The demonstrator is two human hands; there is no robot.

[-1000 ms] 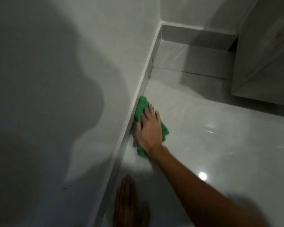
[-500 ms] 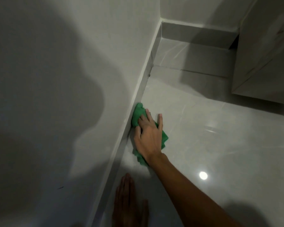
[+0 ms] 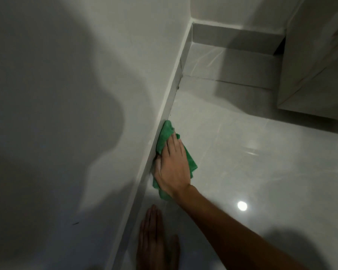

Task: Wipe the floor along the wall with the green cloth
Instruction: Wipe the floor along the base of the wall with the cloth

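Against the skirting point(image 3: 160, 121) at the foot of the wall point(image 3: 105, 75), the green cloth point(image 3: 165, 137) lies bunched on the glossy tiled floor point(image 3: 242, 172), its left edge touching the skirting. The right hand point(image 3: 173, 166) rests flat on top of the cloth, fingers close together and pointing along the skirting toward the far corner, palm pressing the fabric down; cloth shows beyond the fingertips, to the right of the hand, and near the wrist. The left hand point(image 3: 154, 240) lies flat on the floor just beside the skirting, nearer the person than the cloth, fingers extended and together, holding nothing. A pale cabinet point(image 3: 316, 65) stands well away from the skirting on the right. Compared with half a second ago, the right fingers have closed together and lie flatter, and the cloth reaches slightly farther along the skirting.
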